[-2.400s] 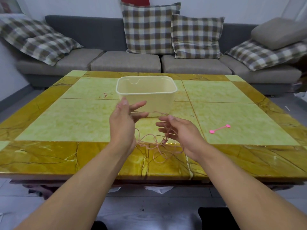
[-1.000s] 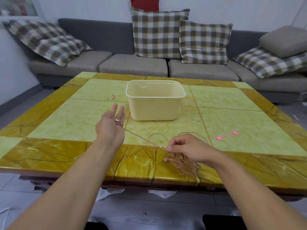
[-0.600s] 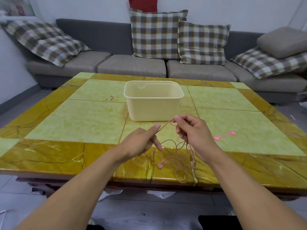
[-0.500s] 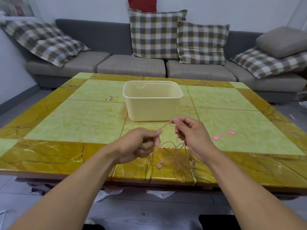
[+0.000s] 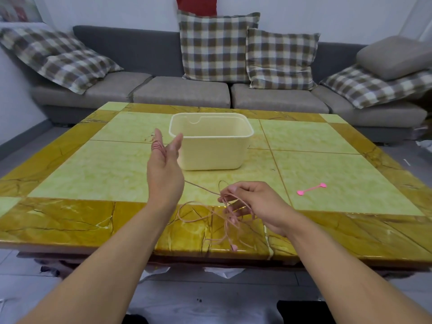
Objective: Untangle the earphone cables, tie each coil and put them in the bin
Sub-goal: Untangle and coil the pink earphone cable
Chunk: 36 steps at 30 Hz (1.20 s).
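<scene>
From my remote seat I saw the left hand (image 5: pixel 164 169) raised over the table (image 5: pixel 70 220), its fingers straight and pointing up, with several turns of the pink earphone cable (image 5: pixel 201 190) wound round them near the tips. From that hand the cable ran taut, down and to the right, to the right hand (image 5: pixel 254 202), which pinched it between thumb and forefinger with the other fingers curled underneath. Below the right hand the rest of the cable hung in loose, tangled loops over the near amber border of the table, and one pink earbud (image 5: pixel 234 247) dangled at the table's front edge. The left hand counted as released, since its fingers were straight and only carried the windings; the right was grasping the cable. The cream bin (image 5: pixel 211 148) stood upright near the middle of the table, just beyond the left hand's fingertips, and I could make out nothing inside it from this angle. A pink cable tie (image 5: pixel 312 189) lay flat on the pale green tile to the right, well apart from both hands. Behind the table stood a grey sofa (image 5: pixel 182 92) with checked cushions (image 5: pixel 216 46).
</scene>
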Each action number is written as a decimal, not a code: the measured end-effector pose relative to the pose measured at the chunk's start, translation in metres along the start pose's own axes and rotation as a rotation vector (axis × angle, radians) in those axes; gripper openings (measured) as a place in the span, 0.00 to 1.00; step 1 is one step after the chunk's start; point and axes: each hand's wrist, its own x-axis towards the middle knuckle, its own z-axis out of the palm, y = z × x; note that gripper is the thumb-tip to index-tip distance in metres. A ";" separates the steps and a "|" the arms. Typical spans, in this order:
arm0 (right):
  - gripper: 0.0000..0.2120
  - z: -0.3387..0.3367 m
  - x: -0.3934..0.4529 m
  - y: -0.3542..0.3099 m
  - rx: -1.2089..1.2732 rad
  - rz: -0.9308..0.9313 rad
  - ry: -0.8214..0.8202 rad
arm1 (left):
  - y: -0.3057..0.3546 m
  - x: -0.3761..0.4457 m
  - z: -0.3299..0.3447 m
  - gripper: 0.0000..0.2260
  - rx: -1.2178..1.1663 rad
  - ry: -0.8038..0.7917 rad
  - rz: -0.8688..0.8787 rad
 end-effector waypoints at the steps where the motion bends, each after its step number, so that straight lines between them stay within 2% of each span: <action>1: 0.12 -0.001 0.000 -0.001 0.024 -0.010 0.029 | -0.007 -0.001 -0.004 0.18 0.233 -0.027 0.069; 3: 0.12 -0.004 0.001 -0.001 0.068 -0.035 0.109 | -0.019 -0.002 -0.012 0.15 0.606 -0.104 0.116; 6: 0.11 -0.007 0.003 -0.001 0.055 -0.069 0.261 | -0.028 -0.007 -0.010 0.16 0.876 -0.360 -0.018; 9: 0.12 -0.009 0.002 -0.003 0.073 -0.077 0.380 | -0.022 -0.011 -0.009 0.21 0.808 -0.547 -0.167; 11: 0.13 -0.011 0.003 -0.004 0.113 -0.092 0.456 | -0.013 -0.014 -0.009 0.24 0.700 -0.566 -0.197; 14: 0.14 -0.015 0.007 -0.004 0.171 -0.114 0.534 | -0.008 -0.016 -0.008 0.24 0.589 -0.472 -0.172; 19: 0.14 -0.017 0.008 -0.006 0.322 -0.109 0.555 | -0.011 -0.010 -0.009 0.20 0.528 -0.191 -0.077; 23: 0.13 -0.018 0.007 -0.009 0.402 -0.086 0.566 | -0.012 -0.006 -0.011 0.19 0.478 -0.037 -0.064; 25: 0.10 -0.023 0.007 -0.008 0.327 -0.059 0.554 | -0.013 -0.003 -0.012 0.19 0.448 0.051 -0.063; 27: 0.09 -0.030 0.005 -0.008 0.144 -0.010 0.467 | -0.012 0.000 -0.014 0.19 0.388 0.167 -0.072; 30: 0.14 -0.037 -0.001 -0.010 -0.093 0.085 0.308 | -0.009 0.009 -0.023 0.17 0.269 0.379 -0.131; 33: 0.13 -0.036 -0.002 -0.009 -0.170 0.085 0.391 | -0.008 0.018 -0.032 0.16 0.073 0.521 -0.245; 36: 0.15 -0.035 0.003 -0.002 -0.281 0.050 0.461 | -0.009 0.021 -0.030 0.14 -0.023 0.464 -0.350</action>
